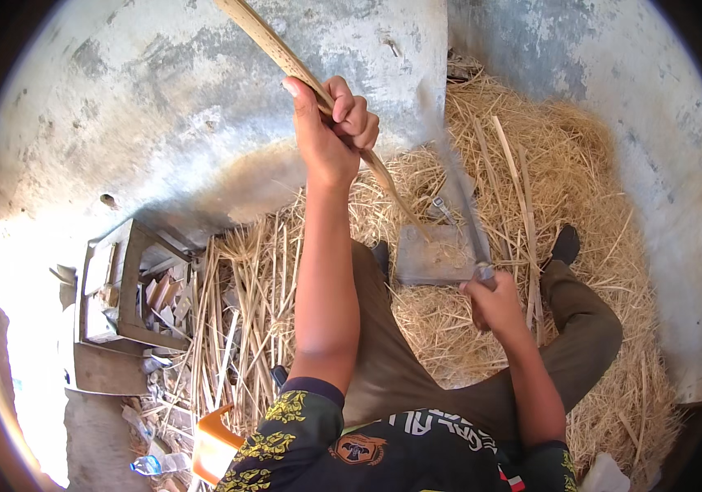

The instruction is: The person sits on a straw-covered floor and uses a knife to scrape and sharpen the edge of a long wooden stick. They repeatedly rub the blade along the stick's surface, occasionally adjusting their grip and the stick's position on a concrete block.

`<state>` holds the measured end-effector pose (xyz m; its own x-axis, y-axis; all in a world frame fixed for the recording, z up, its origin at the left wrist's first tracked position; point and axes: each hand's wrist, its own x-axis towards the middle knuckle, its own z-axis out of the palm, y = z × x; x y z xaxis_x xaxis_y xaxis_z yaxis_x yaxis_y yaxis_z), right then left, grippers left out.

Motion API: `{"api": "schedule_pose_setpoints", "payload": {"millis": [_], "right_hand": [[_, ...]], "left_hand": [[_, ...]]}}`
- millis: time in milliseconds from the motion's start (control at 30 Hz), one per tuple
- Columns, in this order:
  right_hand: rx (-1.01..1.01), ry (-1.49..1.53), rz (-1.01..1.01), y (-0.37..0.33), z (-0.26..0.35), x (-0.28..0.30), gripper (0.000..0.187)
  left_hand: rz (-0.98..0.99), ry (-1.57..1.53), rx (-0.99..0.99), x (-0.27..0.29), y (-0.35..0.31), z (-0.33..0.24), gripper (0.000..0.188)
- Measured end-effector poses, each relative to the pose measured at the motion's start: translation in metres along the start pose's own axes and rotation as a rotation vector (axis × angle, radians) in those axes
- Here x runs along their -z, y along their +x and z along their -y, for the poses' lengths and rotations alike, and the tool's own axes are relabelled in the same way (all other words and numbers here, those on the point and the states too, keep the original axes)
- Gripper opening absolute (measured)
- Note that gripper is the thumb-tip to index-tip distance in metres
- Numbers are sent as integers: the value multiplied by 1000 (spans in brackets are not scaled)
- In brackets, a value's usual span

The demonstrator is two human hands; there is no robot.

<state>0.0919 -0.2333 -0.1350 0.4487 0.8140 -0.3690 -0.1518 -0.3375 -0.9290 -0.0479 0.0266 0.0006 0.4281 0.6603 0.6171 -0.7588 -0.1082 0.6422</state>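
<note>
My left hand (336,131) is raised and wrapped round a long split bamboo strip (265,39). The strip slants down to the right, and its thin lower end comes over a grey block (425,269) on the floor between my legs. Closed round the handle of a long-bladed knife (467,209), my right hand (496,302) sits just right of the block. The blade points up and away from me, and its far part is smeared by motion. Whether the strip's tip touches the block, I cannot tell.
Straw-like shavings (556,164) are heaped at the right, with several loose strips (515,176) on them. More bamboo strips (240,295) lie left of my legs. A wooden cabinet frame (129,307), an orange plastic piece (213,447) and a plastic bottle (158,464) are further left.
</note>
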Motion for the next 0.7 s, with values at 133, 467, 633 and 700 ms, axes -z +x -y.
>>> {"api": "schedule_pose_setpoints", "payload": {"millis": [133, 467, 633, 700], "right_hand": [[404, 144, -162, 11, -22, -15, 29], [-321, 122, 129, 13, -41, -11, 28], [315, 19, -87, 15, -18, -14, 33], [423, 100, -111, 25, -34, -17, 30]], "left_hand": [[-14, 5, 11, -5, 0, 1, 68], [38, -51, 46, 0, 4, 3, 71], [47, -51, 47, 1, 3, 2, 71], [60, -40, 44, -1, 5, 3, 71]]}}
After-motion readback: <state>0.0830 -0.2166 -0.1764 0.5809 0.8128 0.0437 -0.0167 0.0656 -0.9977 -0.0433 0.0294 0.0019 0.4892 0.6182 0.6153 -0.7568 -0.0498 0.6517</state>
